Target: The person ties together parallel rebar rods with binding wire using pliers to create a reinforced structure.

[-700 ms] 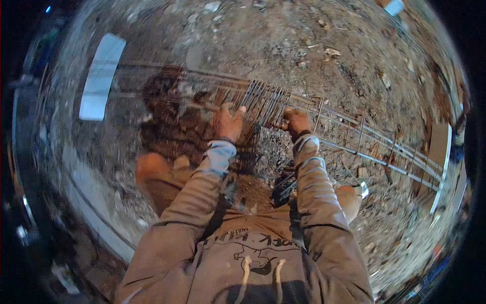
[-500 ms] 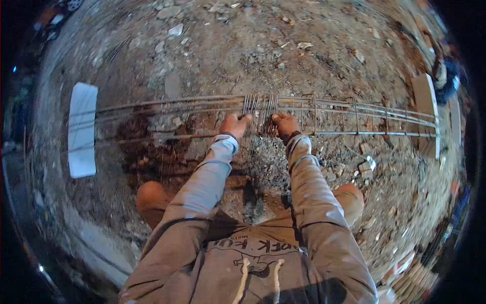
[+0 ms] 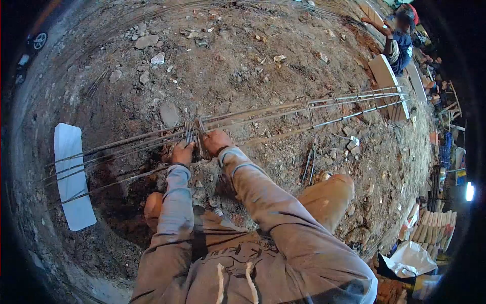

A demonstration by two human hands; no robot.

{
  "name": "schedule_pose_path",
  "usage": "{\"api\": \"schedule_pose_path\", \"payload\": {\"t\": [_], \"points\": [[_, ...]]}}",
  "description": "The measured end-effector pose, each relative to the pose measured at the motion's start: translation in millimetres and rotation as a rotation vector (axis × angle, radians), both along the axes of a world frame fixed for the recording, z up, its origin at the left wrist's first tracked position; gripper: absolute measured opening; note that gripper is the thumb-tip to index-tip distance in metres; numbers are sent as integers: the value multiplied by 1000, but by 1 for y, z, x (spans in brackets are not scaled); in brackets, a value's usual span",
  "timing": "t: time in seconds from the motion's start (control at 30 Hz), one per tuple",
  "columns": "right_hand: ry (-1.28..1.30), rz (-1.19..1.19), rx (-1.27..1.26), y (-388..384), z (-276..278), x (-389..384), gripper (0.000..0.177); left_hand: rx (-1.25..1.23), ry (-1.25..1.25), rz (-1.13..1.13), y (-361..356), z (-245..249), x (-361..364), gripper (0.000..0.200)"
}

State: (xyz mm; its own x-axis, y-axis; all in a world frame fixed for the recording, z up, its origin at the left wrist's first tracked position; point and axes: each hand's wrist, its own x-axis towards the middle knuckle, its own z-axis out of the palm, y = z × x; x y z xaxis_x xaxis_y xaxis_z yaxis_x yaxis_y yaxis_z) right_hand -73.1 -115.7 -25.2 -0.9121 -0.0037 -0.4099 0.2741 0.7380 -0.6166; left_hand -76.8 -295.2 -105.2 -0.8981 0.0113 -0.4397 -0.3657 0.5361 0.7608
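A bunch of rectangular metal stirrups [image 3: 189,133] sits around long thin steel bars [image 3: 124,144], slightly left of the middle. My left hand [image 3: 182,153] is closed on the near left side of the bunch. Just to its right, my right hand [image 3: 216,141] grips more of the stirrups, its fingertips partly hidden behind them. Farther right, single stirrups [image 3: 310,112] stand spaced apart along the bars. The bars rest on a white block [image 3: 73,202] at the left and on another pale block [image 3: 383,73] at the right.
Pincers [image 3: 309,163] lie on the rubble-strewn ground [image 3: 238,71] near my right knee [image 3: 336,190]. Another person [image 3: 402,48] sits beyond the right block. A white sack [image 3: 409,259] and bundled pale sticks [image 3: 435,228] are at the lower right.
My view has turned, so the bars now slant up to the right. Both hands have shifted left along the bars with the stirrups and are closer together.
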Motion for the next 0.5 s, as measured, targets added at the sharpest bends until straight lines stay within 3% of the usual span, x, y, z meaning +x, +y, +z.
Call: {"api": "schedule_pose_path", "payload": {"t": [0.03, 0.13, 0.17, 0.2, 0.27, 0.3, 0.33, 0.43, 0.5], "points": [[-81, -121, 79, -6, 9, 3, 30, -12, -31, -17, -6, 5, 2, 56], [-7, -131, 186, 35, -12, 14, 28, -105, -179, -18, 0, 49, 0, 60], [11, -1, 345, 61, -28, 16, 27, -129, -134, 50, 10, 79, 7, 61], [21, 131, 501, 88, -45, 19, 27, -118, -134, 39, 9, 66, 4, 61], [27, -188, 543, 132, -70, 32, 26, -71, -91, 50, 1, 26, 0, 60], [44, -240, 526, 136, -34, 39, 26, -184, -223, 100, 20, 108, 4, 60], [65, -288, 506, 135, 8, 43, 26, -182, -228, 100, 19, 100, 3, 60], [87, -410, 430, 163, -2, 42, 26, -6, -94, 168, 13, 73, 4, 60], [70, -426, 429, 166, -2, 38, 26, -75, -40, 153, 6, 71, 7, 58]]}}
